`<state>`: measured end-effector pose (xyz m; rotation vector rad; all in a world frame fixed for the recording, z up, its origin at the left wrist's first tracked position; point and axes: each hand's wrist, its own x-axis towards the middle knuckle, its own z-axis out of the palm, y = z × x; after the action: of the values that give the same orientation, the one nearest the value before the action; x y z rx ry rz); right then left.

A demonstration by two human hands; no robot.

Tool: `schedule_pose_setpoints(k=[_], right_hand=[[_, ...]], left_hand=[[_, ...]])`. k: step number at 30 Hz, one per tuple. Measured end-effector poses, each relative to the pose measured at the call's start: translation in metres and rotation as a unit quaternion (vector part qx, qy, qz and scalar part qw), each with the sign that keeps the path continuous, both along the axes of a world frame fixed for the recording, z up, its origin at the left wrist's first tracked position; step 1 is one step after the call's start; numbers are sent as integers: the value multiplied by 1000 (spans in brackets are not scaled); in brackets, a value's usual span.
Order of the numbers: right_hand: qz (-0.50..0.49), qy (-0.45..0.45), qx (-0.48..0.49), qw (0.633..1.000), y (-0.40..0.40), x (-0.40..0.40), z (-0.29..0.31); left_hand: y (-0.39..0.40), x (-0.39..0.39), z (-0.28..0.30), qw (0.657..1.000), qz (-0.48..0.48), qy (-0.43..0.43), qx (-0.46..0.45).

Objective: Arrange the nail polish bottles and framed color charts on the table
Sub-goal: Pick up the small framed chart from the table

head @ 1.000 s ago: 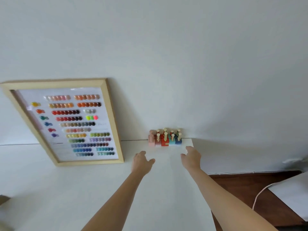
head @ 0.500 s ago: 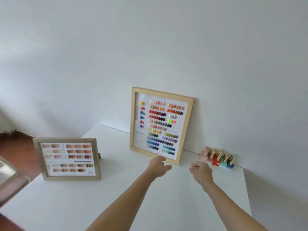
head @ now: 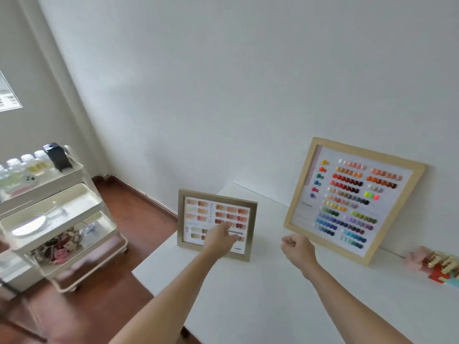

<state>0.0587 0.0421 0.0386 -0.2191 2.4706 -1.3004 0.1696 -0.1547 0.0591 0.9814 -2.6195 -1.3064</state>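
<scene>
On a white desk (head: 248, 299) set against a pale wall, two framed nail colour charts stand on display; the small silver-framed chart (head: 216, 223) stands upright near the far left corner, and the large wooden-framed chart (head: 352, 202) leans back against the wall to its right. At the right edge, a blurred cluster of nail polish bottles (head: 437, 266) with gold caps sits by the wall, well apart from both hands. The left hand (head: 221, 240) reaches in front of the small chart, fingers extended and released, grasping nothing; whether the fingertips touch the glass cannot be told, as the hand overlaps the frame. The right hand (head: 296, 249) hovers loosely clenched and empty, near the large chart's lower corner. The step in hand appears to be repositioning the small chart; it would go best gripped by the frame's side edges rather than pushed on the glass, since a free-standing frame may tip backward; the idle right hand could steady the other side.
</scene>
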Motion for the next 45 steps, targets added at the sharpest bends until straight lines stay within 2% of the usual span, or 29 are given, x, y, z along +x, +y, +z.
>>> schedule_pose_setpoints(k=[3, 7, 14, 18, 23, 28, 35, 40, 45], right_hand=[[13, -8, 2, 1000, -36, 13, -3], [25, 29, 3, 999, -65, 20, -6], [85, 71, -26, 994, -86, 13, -27], [120, 134, -48, 982, -98, 8, -40], [113, 190, -65, 973, -110, 0, -57], [106, 204, -58, 972, -120, -10, -74], [93, 204, -1, 975, -126, -24, -87], [53, 208, 8, 977, -137, -49, -83], [-9, 225, 20, 974, -151, -84, -72]], left_hand=[[-44, 20, -9, 997, 67, 25, -5], [-84, 27, -22, 984, 157, 77, -28], [-128, 20, -36, 960, 248, 124, -30], [-147, 11, -47, 967, 224, 111, -51], [-153, 2, -64, 980, 140, 128, -51], [-170, -10, -89, 979, 95, 151, -102], [-209, -24, -126, 969, 62, 207, -121], [-236, -62, -125, 970, 2, 219, -103], [-255, -134, -109, 967, -50, 235, -89]])
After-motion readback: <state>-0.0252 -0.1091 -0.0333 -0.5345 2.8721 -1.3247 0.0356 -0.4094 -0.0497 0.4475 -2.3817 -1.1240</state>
